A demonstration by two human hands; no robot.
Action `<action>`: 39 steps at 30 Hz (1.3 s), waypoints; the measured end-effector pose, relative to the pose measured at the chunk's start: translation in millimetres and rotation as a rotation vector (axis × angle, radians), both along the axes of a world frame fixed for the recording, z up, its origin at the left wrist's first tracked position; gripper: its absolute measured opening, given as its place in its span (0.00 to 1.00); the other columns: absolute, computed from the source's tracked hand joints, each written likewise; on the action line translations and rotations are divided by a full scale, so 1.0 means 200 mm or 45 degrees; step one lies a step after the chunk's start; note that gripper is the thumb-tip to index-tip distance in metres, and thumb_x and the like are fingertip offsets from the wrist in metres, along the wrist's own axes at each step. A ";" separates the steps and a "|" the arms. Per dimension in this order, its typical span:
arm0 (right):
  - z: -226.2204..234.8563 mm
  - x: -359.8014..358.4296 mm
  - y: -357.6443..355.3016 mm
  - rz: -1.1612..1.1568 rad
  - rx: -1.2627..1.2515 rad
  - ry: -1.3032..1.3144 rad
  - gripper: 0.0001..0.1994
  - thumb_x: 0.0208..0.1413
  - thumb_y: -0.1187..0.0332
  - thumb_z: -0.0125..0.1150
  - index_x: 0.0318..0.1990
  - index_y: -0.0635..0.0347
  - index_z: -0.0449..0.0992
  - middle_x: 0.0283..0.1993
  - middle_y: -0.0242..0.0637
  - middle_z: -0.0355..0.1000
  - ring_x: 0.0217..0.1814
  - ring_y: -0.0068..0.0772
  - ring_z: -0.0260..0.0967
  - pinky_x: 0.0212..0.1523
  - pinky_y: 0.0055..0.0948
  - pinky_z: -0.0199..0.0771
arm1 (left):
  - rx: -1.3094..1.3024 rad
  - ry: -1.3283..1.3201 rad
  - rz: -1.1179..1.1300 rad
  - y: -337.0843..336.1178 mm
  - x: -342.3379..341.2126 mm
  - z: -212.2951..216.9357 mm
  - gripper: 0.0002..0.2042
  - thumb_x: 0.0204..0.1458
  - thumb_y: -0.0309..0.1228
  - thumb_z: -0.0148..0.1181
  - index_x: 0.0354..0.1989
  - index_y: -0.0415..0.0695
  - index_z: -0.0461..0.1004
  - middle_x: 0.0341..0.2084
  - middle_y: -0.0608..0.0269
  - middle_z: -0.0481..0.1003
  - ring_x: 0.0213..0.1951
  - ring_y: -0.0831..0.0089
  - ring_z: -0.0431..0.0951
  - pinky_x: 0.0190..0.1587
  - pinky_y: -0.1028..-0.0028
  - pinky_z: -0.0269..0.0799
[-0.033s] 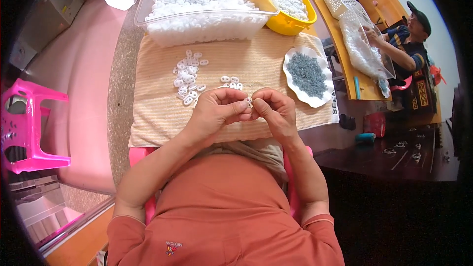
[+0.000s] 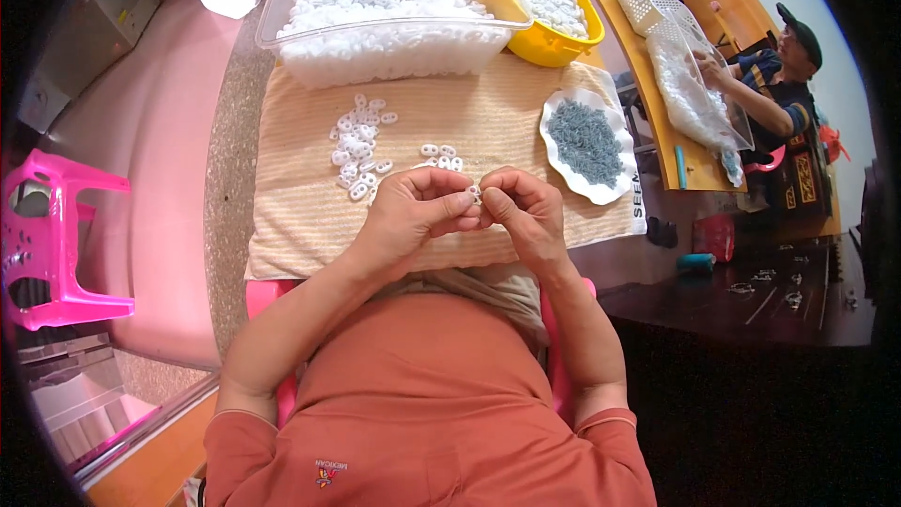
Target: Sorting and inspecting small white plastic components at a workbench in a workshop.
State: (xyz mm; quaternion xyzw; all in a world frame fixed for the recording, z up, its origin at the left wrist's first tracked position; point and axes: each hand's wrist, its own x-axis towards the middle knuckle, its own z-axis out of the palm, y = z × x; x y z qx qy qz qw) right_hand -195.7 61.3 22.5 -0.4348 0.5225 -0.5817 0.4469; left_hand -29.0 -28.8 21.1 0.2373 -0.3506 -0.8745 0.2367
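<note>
My left hand (image 2: 419, 213) pinches a small white plastic piece (image 2: 476, 193) between thumb and fingertips, above the striped cloth. The fingertips of my right hand (image 2: 526, 216) close at the same piece from the other side; whatever they hold is too small to make out. Just beyond my hands lies a small group of white oval two-holed pieces (image 2: 439, 152), partly hidden by my left fingers. A larger loose pile of the same pieces (image 2: 355, 145) is to the left. On the right, a white scalloped dish (image 2: 612, 190) holds many small grey-blue parts (image 2: 587, 143).
A clear plastic bin (image 2: 394, 30) full of white pieces stands at the back, beside a yellow basin (image 2: 554, 54) of more. Striped cloth (image 2: 300, 216) covers the table. A pink stool (image 2: 70, 235) is at left. Another person (image 2: 779, 94) works at a table on the right.
</note>
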 end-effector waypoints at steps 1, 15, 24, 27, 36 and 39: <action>0.00 0.00 0.00 0.007 0.003 0.000 0.07 0.61 0.71 0.56 0.38 0.67 0.74 0.32 0.33 0.74 0.32 0.18 0.72 0.35 0.19 0.75 | 0.004 -0.001 0.001 0.00 0.00 0.00 0.09 0.54 0.23 0.60 0.43 0.36 0.74 0.36 0.58 0.78 0.36 0.74 0.79 0.41 0.76 0.80; 0.00 0.02 0.00 0.004 0.083 -0.120 0.05 0.60 0.71 0.57 0.38 0.65 0.75 0.32 0.31 0.74 0.32 0.16 0.71 0.34 0.17 0.73 | 0.097 0.078 0.019 0.02 0.02 0.00 0.09 0.55 0.23 0.59 0.43 0.34 0.72 0.35 0.58 0.77 0.36 0.73 0.80 0.42 0.75 0.79; -0.01 0.02 0.00 0.023 0.078 -0.088 0.06 0.60 0.72 0.58 0.38 0.66 0.75 0.32 0.31 0.74 0.32 0.16 0.70 0.34 0.17 0.72 | 0.113 0.072 0.023 0.03 0.03 0.00 0.09 0.55 0.23 0.59 0.43 0.34 0.72 0.35 0.58 0.77 0.36 0.74 0.80 0.42 0.76 0.79; -0.01 0.02 0.00 0.031 0.059 -0.046 0.06 0.60 0.72 0.58 0.38 0.67 0.75 0.33 0.31 0.74 0.32 0.17 0.70 0.34 0.17 0.73 | 0.107 0.087 0.027 0.04 0.03 -0.01 0.09 0.55 0.23 0.59 0.43 0.34 0.72 0.35 0.58 0.77 0.35 0.74 0.80 0.42 0.76 0.79; -0.01 0.05 0.00 0.021 0.059 -0.148 0.06 0.60 0.71 0.59 0.38 0.65 0.76 0.34 0.31 0.74 0.31 0.16 0.70 0.32 0.16 0.72 | 0.094 0.058 0.077 0.06 0.02 -0.03 0.08 0.55 0.23 0.58 0.43 0.36 0.72 0.35 0.59 0.77 0.36 0.74 0.79 0.43 0.76 0.80; -0.02 0.04 0.00 0.025 0.064 -0.228 0.06 0.59 0.71 0.59 0.38 0.65 0.76 0.34 0.32 0.75 0.32 0.16 0.71 0.32 0.16 0.73 | 0.114 0.074 0.076 0.07 0.02 -0.03 0.08 0.56 0.23 0.59 0.43 0.36 0.72 0.35 0.59 0.77 0.36 0.74 0.79 0.43 0.76 0.80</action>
